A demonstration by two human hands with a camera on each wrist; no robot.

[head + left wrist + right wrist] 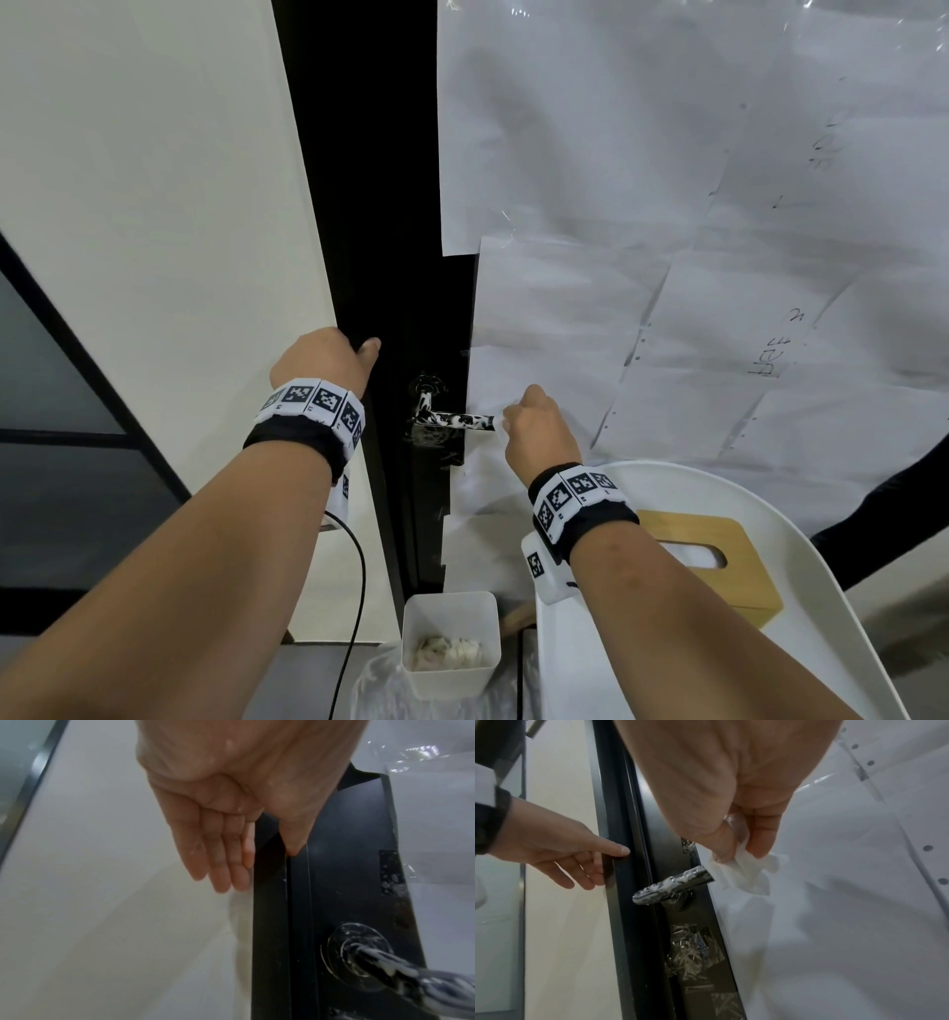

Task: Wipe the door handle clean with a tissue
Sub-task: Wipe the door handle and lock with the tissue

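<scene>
A black lever door handle [457, 420] [673, 884] [401, 975], smeared with white foam, sticks out from the dark door [405, 257]. My right hand [536, 429] [741, 852] pinches a crumpled white tissue [746, 872] [499, 422] between thumb and fingers, right at the free tip of the handle. My left hand [328, 360] [226, 850] [577, 862] lies with straight fingers on the door's edge, thumb [293, 841] on the front face, above and left of the handle.
White paper sheets [667, 205] cover the door panel to the right. Below stand a small white bin [451, 642] holding used tissues and a white chair [770, 514] with a wooden tissue box [719, 539]. A white wall [154, 205] is at left; a black cable [359, 591] hangs from my left wrist.
</scene>
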